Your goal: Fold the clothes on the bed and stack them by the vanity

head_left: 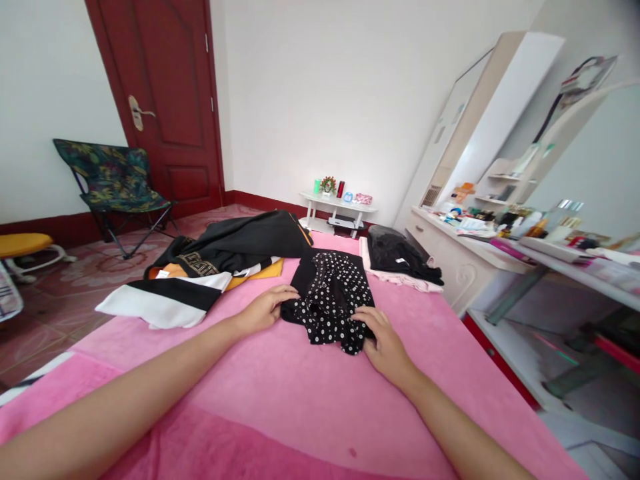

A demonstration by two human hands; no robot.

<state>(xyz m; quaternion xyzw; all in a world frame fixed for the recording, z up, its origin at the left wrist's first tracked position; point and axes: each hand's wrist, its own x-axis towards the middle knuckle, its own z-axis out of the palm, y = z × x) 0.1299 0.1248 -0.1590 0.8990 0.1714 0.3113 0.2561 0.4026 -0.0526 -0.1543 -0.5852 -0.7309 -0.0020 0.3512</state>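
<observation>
Closest to me, my left forearm [150, 390] and right forearm [460, 417] reach in over the pink bed [275, 400]. My hands are apart, one at either side of a dotted garment [353, 277], black with small white rings, lying rumpled around the middle of the bed. My left hand [267, 309] has its fingertips on the plain black cloth [303, 267] that shows beside the dots and seems to run partly beneath them; my right hand [384, 340] has its fingers bent over the garment's right side, thumb low against it. The undersides of my fingers are hidden, so I cannot tell whether either hand is pinching fabric or only resting on it.

Toward the bed's left edge lies a loose heap: a white-and-black garment [165, 303], a black garment with a gold-patterned band [240, 240] and something yellow [270, 271] underneath. Near the far right corner, dark folded clothes [400, 253] sit on pale pink fabric [387, 275]. Past the far edge is a low white stand [340, 202] with a small potted plant [327, 185]; off the right edge, a crowded dresser [457, 270]; off the left edge, a leaf-patterned folding chair [115, 173] near a red door [170, 100].
</observation>
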